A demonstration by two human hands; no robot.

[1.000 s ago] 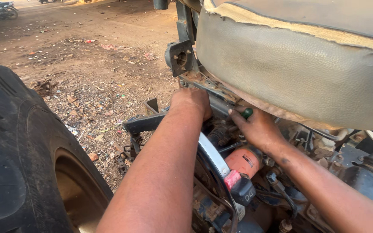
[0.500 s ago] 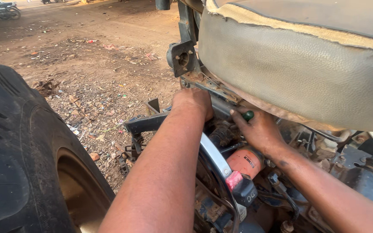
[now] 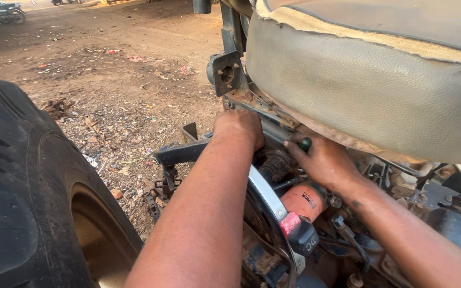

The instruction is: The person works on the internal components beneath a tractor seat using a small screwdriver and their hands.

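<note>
Fingers (image 3: 294, 152) of the right hand (image 3: 324, 160) are closed around a small tool with a dark green handle end (image 3: 305, 143), held up against the rusty bracket (image 3: 262, 109) under the worn grey seat (image 3: 364, 90). The tool's working end is hidden behind the hand. Compared with half a second and a second earlier, hardly anything is seen to have shifted: the green end sits at the same spot and both hands are kept where they were, so the work at the bracket is judged to be ongoing, not finished. The left hand (image 3: 238, 128) is pressed against the same bracket just to the left; whether its fingers are curled around anything cannot be told. Below the hands an orange cylindrical filter (image 3: 302, 200) is seen, with a large black tyre (image 3: 22, 202) at the near left and littered dirt ground (image 3: 118, 80) farther off.
</note>
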